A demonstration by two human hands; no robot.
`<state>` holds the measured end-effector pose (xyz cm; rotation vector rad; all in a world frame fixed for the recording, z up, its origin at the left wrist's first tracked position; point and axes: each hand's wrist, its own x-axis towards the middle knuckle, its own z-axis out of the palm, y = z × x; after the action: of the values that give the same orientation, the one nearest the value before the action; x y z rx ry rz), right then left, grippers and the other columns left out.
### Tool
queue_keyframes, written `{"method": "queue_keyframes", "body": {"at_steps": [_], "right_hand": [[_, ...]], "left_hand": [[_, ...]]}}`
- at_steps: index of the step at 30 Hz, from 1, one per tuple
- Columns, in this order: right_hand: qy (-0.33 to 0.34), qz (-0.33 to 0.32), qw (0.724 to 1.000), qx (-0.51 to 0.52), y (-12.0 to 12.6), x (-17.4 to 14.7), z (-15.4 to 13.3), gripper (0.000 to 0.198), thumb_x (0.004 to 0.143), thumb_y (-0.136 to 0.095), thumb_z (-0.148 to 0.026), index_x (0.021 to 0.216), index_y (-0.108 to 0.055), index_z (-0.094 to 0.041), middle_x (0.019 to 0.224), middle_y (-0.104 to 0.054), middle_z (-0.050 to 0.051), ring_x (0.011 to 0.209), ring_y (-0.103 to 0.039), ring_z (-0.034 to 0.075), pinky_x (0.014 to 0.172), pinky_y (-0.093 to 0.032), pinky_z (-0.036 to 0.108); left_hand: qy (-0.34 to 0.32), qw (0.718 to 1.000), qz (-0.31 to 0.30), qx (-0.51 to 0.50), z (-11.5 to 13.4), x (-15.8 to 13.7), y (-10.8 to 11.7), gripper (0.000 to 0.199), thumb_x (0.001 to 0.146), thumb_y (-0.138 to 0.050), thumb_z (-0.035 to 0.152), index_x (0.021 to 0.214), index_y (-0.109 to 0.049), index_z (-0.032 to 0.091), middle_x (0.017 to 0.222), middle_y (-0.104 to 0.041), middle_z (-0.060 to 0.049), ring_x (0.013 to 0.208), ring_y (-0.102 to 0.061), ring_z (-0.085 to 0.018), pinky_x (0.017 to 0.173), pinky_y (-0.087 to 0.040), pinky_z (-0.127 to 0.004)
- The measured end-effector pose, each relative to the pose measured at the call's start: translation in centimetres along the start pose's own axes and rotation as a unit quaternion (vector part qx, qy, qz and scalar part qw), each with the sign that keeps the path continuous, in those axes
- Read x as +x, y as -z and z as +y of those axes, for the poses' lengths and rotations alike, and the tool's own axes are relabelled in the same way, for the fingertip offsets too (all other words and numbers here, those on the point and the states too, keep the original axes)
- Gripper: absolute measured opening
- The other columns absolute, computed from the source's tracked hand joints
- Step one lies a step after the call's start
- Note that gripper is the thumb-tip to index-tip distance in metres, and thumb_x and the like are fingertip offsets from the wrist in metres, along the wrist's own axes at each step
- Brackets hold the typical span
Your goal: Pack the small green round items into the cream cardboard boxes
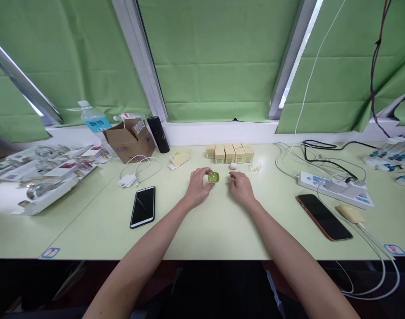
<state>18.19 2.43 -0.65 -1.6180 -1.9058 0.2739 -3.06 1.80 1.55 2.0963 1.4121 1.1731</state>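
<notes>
Holding a small green case (214, 177) on the counter (202, 230).
It is pinched by left hand (198, 186) fingers; right hand (241, 187) fingers are curled, grasp unclear.

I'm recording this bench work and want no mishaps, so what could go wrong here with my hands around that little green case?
1. The left hand grips the small green case only by its fingertips; it might slip out.
2. The tiny clear piece and the small white piece lie loose near the right hand and could be knocked away.
3. The row of small boxes just behind could topple if bumped.
</notes>
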Motion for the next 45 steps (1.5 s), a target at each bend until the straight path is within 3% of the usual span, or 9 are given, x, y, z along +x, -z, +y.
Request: {"method": "queue_keyframes", "body": {"at_steps": [7,13,20,25,31,37,45], "right_hand": [[-0.076,0.105,0.968,0.213,0.6,0.1,-0.4,0.022,0.087,-0.055,-0.029,0.101,-0.069,-0.021,0.097,-0.074,0.006,0.085,-0.065,0.021,0.084,-0.053,0.037],[-0.05,0.122,0.939,0.319,1.4,-0.3,-2.1,0.02,0.083,-0.062,-0.039,0.092,-0.066,-0.022,0.094,-0.074,0.008,0.087,-0.066,0.022,0.079,-0.054,0.035],[-0.006,0.122,0.923,0.364,1.8,-0.9,-2.9,0.021,0.085,-0.062,-0.042,0.092,-0.063,-0.022,0.094,-0.071,0.006,0.088,-0.065,0.021,0.082,-0.055,0.036],[0.047,0.142,0.927,0.344,1.9,-1.3,-3.3,0.015,0.088,-0.06,-0.037,0.093,-0.062,-0.023,0.09,-0.069,0.005,0.083,-0.064,0.019,0.079,-0.056,0.035],[0.176,0.183,0.923,0.288,1.3,-1.7,-3.9,0.009,0.093,-0.06,-0.026,0.096,-0.068,-0.024,0.084,-0.071,0.004,0.073,-0.063,0.019,0.07,-0.056,0.035],[0.284,0.215,0.921,0.158,1.3,-1.6,-3.5,0.017,0.097,-0.052,-0.016,0.099,-0.067,-0.023,0.089,-0.072,0.008,0.078,-0.065,0.022,0.07,-0.055,0.037],[0.361,0.219,0.906,0.036,1.1,-1.3,-2.7,0.026,0.094,-0.048,-0.007,0.101,-0.068,-0.021,0.091,-0.073,0.009,0.079,-0.063,0.021,0.07,-0.051,0.036]], "left_hand": [[0.024,0.994,-0.002,-0.111,0.2,0.3,0.0,0.039,0.075,-0.071,0.016,0.112,-0.065,0.027,0.122,-0.073,-0.003,0.117,-0.065,-0.023,0.109,-0.047,-0.04],[0.062,0.98,-0.016,-0.187,-0.2,0.6,-0.3,0.042,0.071,-0.077,0.021,0.112,-0.07,0.023,0.122,-0.075,-0.007,0.11,-0.069,-0.025,0.102,-0.053,-0.04],[0.09,0.915,-0.101,-0.381,-0.8,1.0,-0.2,0.058,0.063,-0.092,0.036,0.116,-0.073,0.018,0.127,-0.074,-0.015,0.115,-0.071,-0.031,0.102,-0.054,-0.047],[0.112,0.894,-0.104,-0.421,-0.8,0.9,-0.2,0.065,0.059,-0.097,0.034,0.117,-0.074,0.016,0.118,-0.076,-0.014,0.109,-0.072,-0.03,0.103,-0.054,-0.047],[0.071,0.876,-0.136,-0.457,-0.4,0.6,0.1,0.062,0.073,-0.091,0.037,0.129,-0.073,0.018,0.125,-0.075,-0.014,0.114,-0.07,-0.03,0.107,-0.05,-0.046],[0.059,0.853,-0.183,-0.485,-0.1,0.5,0.4,0.06,0.079,-0.086,0.041,0.133,-0.072,0.019,0.126,-0.074,-0.014,0.121,-0.067,-0.031,0.111,-0.045,-0.046],[0.049,0.839,-0.215,-0.498,0.4,0.4,0.4,0.056,0.08,-0.086,0.039,0.13,-0.074,0.017,0.124,-0.075,-0.014,0.117,-0.067,-0.03,0.109,-0.046,-0.046]]}}
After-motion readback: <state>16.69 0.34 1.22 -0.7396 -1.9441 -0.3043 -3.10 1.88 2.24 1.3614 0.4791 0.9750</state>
